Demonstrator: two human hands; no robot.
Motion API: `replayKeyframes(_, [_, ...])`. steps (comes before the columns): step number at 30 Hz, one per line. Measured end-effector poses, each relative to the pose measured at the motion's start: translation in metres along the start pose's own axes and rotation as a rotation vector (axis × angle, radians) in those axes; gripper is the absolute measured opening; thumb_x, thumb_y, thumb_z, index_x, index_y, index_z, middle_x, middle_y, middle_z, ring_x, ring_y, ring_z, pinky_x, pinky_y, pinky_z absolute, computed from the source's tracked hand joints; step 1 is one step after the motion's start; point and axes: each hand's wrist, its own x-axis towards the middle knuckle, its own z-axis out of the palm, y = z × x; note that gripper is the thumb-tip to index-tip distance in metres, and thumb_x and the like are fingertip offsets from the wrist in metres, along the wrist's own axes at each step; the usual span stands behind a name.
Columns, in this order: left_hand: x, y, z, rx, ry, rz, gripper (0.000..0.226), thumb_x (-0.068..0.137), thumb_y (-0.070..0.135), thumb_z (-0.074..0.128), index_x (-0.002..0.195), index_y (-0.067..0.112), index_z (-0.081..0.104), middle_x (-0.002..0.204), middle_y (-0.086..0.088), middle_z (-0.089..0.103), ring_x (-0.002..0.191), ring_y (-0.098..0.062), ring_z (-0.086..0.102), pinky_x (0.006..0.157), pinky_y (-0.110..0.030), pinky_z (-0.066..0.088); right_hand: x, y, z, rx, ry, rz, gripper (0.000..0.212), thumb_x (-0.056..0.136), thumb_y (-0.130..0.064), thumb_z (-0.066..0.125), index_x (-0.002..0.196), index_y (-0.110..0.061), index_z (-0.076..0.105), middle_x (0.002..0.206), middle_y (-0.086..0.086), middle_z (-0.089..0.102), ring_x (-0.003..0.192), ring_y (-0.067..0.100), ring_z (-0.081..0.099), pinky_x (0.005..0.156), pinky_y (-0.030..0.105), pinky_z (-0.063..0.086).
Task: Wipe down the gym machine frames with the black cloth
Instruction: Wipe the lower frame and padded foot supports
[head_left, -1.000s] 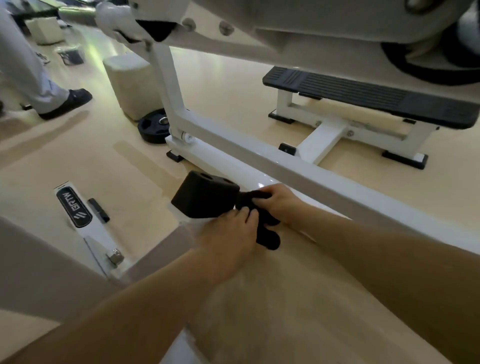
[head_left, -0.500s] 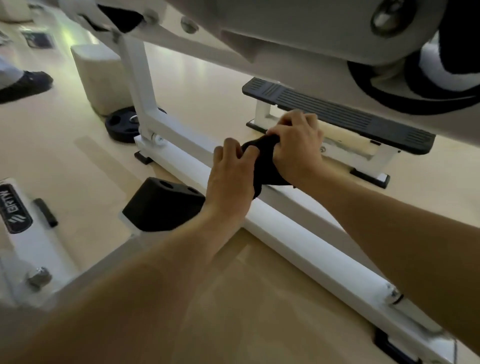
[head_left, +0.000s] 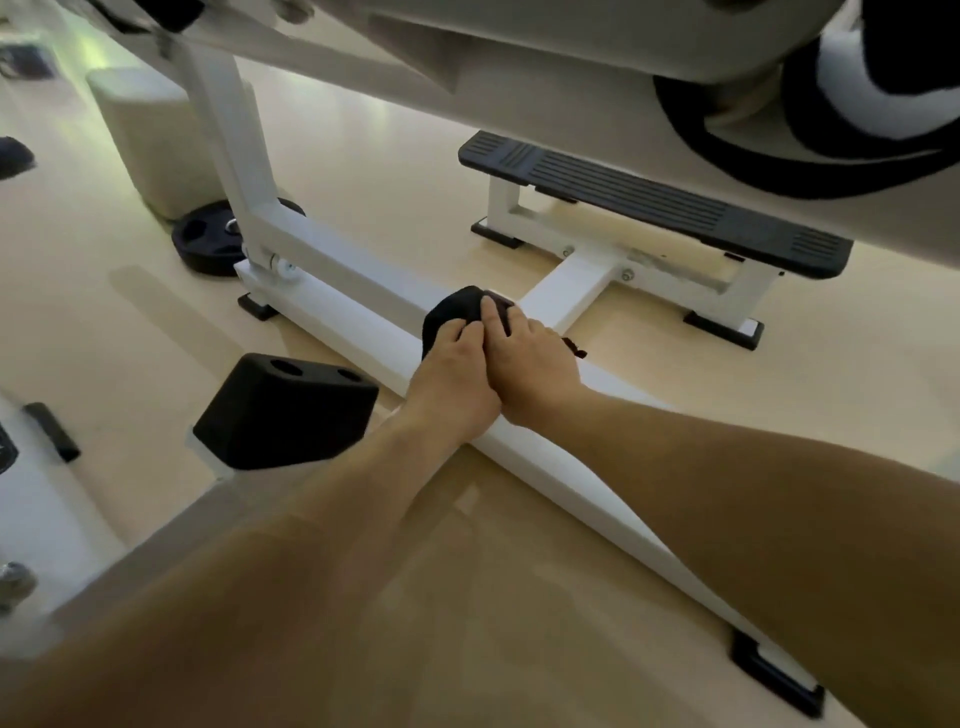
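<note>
Left hand (head_left: 457, 382) and right hand (head_left: 537, 364), side by side and touching, bear down on the black cloth (head_left: 451, 310). The fingers of both curl over the bunched wad and grip it; how the thumbs sit cannot be made out. The cloth lies on top of the white base rail (head_left: 358, 332) of a gym machine, just where a short cross tube (head_left: 566, 291) joins it, and a loose corner trails out beside the right hand. Wadding the cloth and stacking two hands on it looks like a way to put weight on a rail that runs low along the floor, at full reach of both outstretched arms. Beyond the join, the cross tube leads to a ribbed black footplate (head_left: 649, 202) on white legs. To the left, a black rubber block (head_left: 285, 410) caps another frame member near the rail. Farther off, a weight plate (head_left: 205, 241) lies flat on the pale floor (head_left: 395, 171) behind the machine's upright post (head_left: 228, 130). By the look of it, the wipe is working along this rail, with the upright and the bar above yet to be reached.
</note>
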Motion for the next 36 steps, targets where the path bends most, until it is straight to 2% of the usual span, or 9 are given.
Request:
replayKeyframes(3, [-0.013, 0.012, 0.024, 0.051, 0.124, 0.11, 0.055, 0.083, 0.005, 0.065, 0.133, 0.009, 0.042, 0.134, -0.007, 0.041, 0.105, -0.024, 0.055, 0.083, -0.027, 0.047, -0.033, 0.015, -0.003, -0.058, 0.009, 0.043, 0.078, 0.093, -0.022, 0.053, 0.151, -0.005, 0.004, 0.148, 0.025, 0.029, 0.135, 0.036, 0.034, 0.112, 0.042, 0.031])
replayKeyframes(7, [-0.031, 0.037, 0.054, 0.193, 0.119, 0.264, 0.056, 0.081, 0.007, 0.069, 0.129, 0.011, 0.04, 0.125, -0.007, 0.042, 0.087, -0.025, 0.061, 0.066, -0.026, 0.041, -0.09, 0.044, -0.012, -0.114, -0.051, 0.091, 0.072, 0.098, -0.023, 0.046, 0.151, -0.002, 0.003, 0.155, 0.027, 0.016, 0.144, 0.037, 0.02, 0.118, 0.042, 0.02])
replayKeyframes(11, [-0.047, 0.07, 0.081, 0.403, 0.14, 0.48, 0.072, 0.083, 0.018, 0.066, 0.144, 0.015, 0.027, 0.128, -0.009, 0.042, 0.106, -0.024, 0.051, 0.085, -0.034, 0.045, -0.154, 0.073, -0.019, -0.198, -0.146, 0.161, 0.067, 0.102, -0.021, 0.033, 0.149, -0.002, -0.011, 0.158, 0.025, 0.001, 0.147, 0.035, 0.007, 0.12, 0.041, 0.013])
replayKeyframes(15, [-0.059, 0.11, 0.109, 0.451, 0.089, 0.637, 0.059, 0.09, 0.017, 0.054, 0.143, 0.009, 0.03, 0.14, -0.014, 0.037, 0.132, -0.029, 0.032, 0.106, -0.041, 0.032, -0.198, 0.099, -0.023, -0.235, -0.235, 0.281, 0.068, 0.102, -0.024, 0.031, 0.15, -0.001, -0.012, 0.158, 0.024, -0.004, 0.147, 0.035, 0.003, 0.12, 0.04, 0.011])
replayKeyframes(18, [-0.053, 0.117, 0.12, 0.44, -0.015, 0.631, 0.067, 0.095, 0.018, 0.051, 0.15, 0.009, 0.014, 0.156, -0.011, 0.02, 0.146, -0.025, 0.015, 0.119, -0.042, 0.016, -0.202, 0.109, -0.021, -0.189, -0.244, 0.335, 0.083, 0.098, -0.037, 0.043, 0.15, -0.004, -0.013, 0.159, 0.023, -0.003, 0.148, 0.033, 0.003, 0.121, 0.041, 0.01])
replayKeyframes(23, [-0.019, 0.074, 0.087, 0.578, -0.003, 0.589, 0.078, 0.091, 0.028, 0.056, 0.151, 0.014, 0.009, 0.159, -0.003, 0.019, 0.147, -0.02, 0.014, 0.12, -0.044, 0.013, -0.15, 0.105, -0.014, -0.013, -0.119, 0.16, 0.086, 0.093, -0.053, 0.043, 0.152, -0.005, 0.002, 0.155, 0.02, 0.018, 0.144, 0.034, 0.017, 0.118, 0.043, 0.018])
replayKeyframes(28, [-0.014, 0.049, 0.073, 0.606, 0.008, 0.426, 0.079, 0.094, 0.036, 0.054, 0.152, 0.015, 0.005, 0.161, -0.004, 0.012, 0.148, -0.021, 0.008, 0.12, -0.042, 0.008, -0.119, 0.087, -0.004, -0.057, -0.075, 0.08, 0.077, 0.098, -0.024, 0.048, 0.152, -0.006, -0.004, 0.159, 0.02, 0.006, 0.147, 0.033, 0.005, 0.12, 0.042, 0.012])
replayKeyframes(34, [-0.059, 0.086, 0.112, 0.399, 0.047, 0.51, 0.073, 0.096, 0.022, 0.053, 0.153, 0.014, 0.008, 0.16, -0.006, 0.012, 0.148, -0.02, 0.007, 0.12, -0.036, 0.005, -0.19, 0.105, -0.009, -0.138, -0.059, 0.1, 0.061, 0.099, -0.018, 0.025, 0.151, 0.0, -0.002, 0.159, 0.021, 0.003, 0.148, 0.031, 0.004, 0.12, 0.041, 0.013])
replayKeyframes(36, [-0.074, 0.103, 0.125, 0.347, 0.047, 0.545, 0.07, 0.097, 0.018, 0.05, 0.153, 0.015, 0.009, 0.161, -0.005, 0.012, 0.148, -0.018, 0.006, 0.12, -0.035, 0.003, -0.218, 0.117, -0.009, -0.16, -0.043, 0.126, 0.058, 0.097, -0.019, 0.009, 0.151, 0.0, -0.002, 0.159, 0.022, 0.003, 0.148, 0.031, 0.004, 0.12, 0.04, 0.011])
